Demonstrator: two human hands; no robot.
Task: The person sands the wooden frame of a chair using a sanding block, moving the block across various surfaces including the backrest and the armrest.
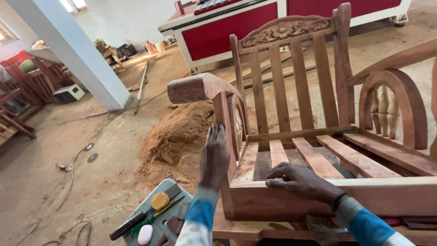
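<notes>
At your nine o'clock a sawdust heap [175,136] sits on the floor [54,182]. Down at seven o'clock you have a grey tray [157,218] holding a yellow disc [160,201] and a pale oval block [145,234]. A white pillar [73,50] stands at eleven, a red-panelled machine [236,27] at twelve.

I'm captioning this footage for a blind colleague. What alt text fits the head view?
A person's right hand rests on the front rail of an unfinished wooden chair with a carved back, while the left hand lies flat against its armrest post. A grey tray of hand tools and a sawdust pile sit on the workshop floor.
</notes>
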